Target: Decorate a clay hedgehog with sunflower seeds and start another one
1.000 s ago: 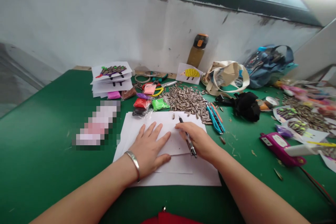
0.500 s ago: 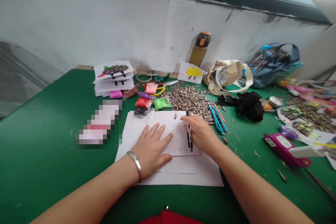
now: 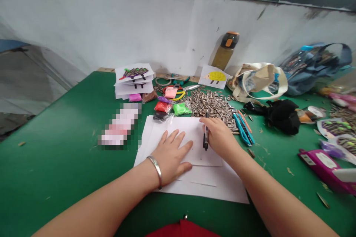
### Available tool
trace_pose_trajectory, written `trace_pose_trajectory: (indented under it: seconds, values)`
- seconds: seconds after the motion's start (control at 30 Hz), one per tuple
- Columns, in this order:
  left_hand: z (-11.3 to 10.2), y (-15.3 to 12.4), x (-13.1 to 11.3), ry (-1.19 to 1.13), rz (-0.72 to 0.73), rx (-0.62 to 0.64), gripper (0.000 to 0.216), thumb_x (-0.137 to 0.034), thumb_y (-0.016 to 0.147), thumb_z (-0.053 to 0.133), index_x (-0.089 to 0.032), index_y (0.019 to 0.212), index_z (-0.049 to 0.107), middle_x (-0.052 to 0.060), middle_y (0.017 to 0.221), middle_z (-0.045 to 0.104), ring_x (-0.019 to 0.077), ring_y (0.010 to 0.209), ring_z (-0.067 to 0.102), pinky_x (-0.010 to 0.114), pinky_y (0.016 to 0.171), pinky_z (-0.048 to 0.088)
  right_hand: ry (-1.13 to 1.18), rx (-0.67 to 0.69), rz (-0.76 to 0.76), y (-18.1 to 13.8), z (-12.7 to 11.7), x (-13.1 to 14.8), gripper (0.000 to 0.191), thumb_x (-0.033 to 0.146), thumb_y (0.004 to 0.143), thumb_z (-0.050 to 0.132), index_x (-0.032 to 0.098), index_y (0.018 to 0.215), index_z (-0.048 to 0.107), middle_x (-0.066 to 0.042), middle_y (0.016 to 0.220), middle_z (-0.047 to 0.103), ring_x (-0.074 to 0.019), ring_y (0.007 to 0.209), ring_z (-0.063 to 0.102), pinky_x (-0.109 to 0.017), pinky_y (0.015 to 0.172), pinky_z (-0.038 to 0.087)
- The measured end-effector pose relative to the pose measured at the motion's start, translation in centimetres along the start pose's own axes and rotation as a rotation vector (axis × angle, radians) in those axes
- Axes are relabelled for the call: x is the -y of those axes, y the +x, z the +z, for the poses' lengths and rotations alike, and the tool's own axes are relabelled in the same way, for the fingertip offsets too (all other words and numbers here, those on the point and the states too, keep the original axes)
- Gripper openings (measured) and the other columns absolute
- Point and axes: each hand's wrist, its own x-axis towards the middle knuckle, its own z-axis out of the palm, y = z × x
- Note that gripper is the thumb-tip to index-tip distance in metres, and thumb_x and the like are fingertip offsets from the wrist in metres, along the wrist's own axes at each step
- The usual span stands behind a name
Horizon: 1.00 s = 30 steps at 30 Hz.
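Note:
My left hand (image 3: 172, 157), with a silver bangle at the wrist, lies flat with fingers spread on a small white sheet of paper (image 3: 185, 124). That sheet rests on larger white sheets (image 3: 222, 190). Over the right part of the small sheet, my right hand (image 3: 221, 135) is closed around a black pen (image 3: 205, 139), held with one end pointing toward me. I cannot tell whether the pen touches the paper. A heap of striped sunflower seeds (image 3: 210, 105) lies just beyond the paper, beside packets of red clay (image 3: 162, 107) and green clay (image 3: 182, 109).
Blue scissors (image 3: 243, 129) lie right of the seeds. Behind are a hedgehog picture (image 3: 214, 77), a bottle (image 3: 224, 50), a cloth bag (image 3: 258, 81) and stacked seed pictures (image 3: 133, 90). A magenta glue-gun-like device (image 3: 325, 168) is at right, a black bundle (image 3: 282, 116) nearer the middle.
The view has turned left, so everything sits farther right. A single seed on the paper's upper part no longer shows. My right hand still holds the pen, now more upright.

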Motion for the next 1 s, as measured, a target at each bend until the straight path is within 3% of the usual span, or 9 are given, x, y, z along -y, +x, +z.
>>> trace_pose_trajectory:
  seconds: [0.13, 0.33, 0.6, 0.87, 1.0]
  values:
    - [-0.1, 0.1, 0.0, -0.007, 0.000, 0.011, 0.060, -0.050, 0.089, 0.053, -0.024, 0.143, 0.043, 0.017, 0.154, 0.033, 0.0410, 0.143, 0.022, 0.064, 0.112, 0.016, 0.102, 0.109, -0.078, -1.7, 0.1, 1.1, 0.043, -0.001, 0.080, 0.040, 0.014, 0.115, 0.060, -0.012, 0.095, 0.062, -0.0256, 0.094, 0.052, -0.038, 0.083, 0.045]
    - [-0.4, 0.2, 0.3, -0.014, 0.029, -0.009, 0.056, -0.047, 0.086, 0.061, -0.024, 0.136, 0.051, 0.014, 0.148, 0.042, 0.0402, 0.141, 0.026, 0.065, 0.111, 0.021, 0.148, 0.077, -0.100, -2.2, 1.1, 1.7, 0.039, 0.001, 0.083, 0.042, 0.015, 0.115, 0.060, -0.011, 0.094, 0.060, -0.0254, 0.098, 0.050, -0.039, 0.089, 0.043]
    - [-0.3, 0.7, 1.5, -0.030, -0.053, 0.007, 0.082, -0.063, 0.076, 0.064, -0.024, 0.144, 0.042, 0.017, 0.155, 0.029, 0.0423, 0.144, 0.018, 0.063, 0.113, 0.016, 0.155, 0.055, -0.113, -1.7, 1.1, 1.2, 0.032, 0.008, 0.088, 0.045, 0.017, 0.114, 0.063, -0.010, 0.089, 0.057, -0.0254, 0.091, 0.049, -0.038, 0.080, 0.043]
    - [0.1, 1.0, 2.2, -0.060, -0.033, -0.015, 0.089, -0.064, 0.072, 0.066, -0.027, 0.147, 0.037, 0.015, 0.159, 0.021, 0.0421, 0.145, 0.014, 0.062, 0.114, 0.014, 0.214, 0.011, -0.142, -1.6, 1.4, 1.3, 0.035, 0.007, 0.087, 0.045, 0.019, 0.116, 0.060, -0.011, 0.098, 0.060, -0.0263, 0.097, 0.050, -0.040, 0.085, 0.044]
    - [-0.1, 1.1, 2.1, -0.061, -0.038, -0.007, 0.090, -0.065, 0.072, 0.066, -0.026, 0.147, 0.037, 0.015, 0.159, 0.022, 0.0420, 0.144, 0.016, 0.062, 0.114, 0.014, 0.194, 0.052, -0.183, -1.4, 1.2, 1.3, 0.034, 0.007, 0.087, 0.044, 0.018, 0.115, 0.061, -0.010, 0.089, 0.059, -0.0261, 0.094, 0.050, -0.040, 0.084, 0.043]
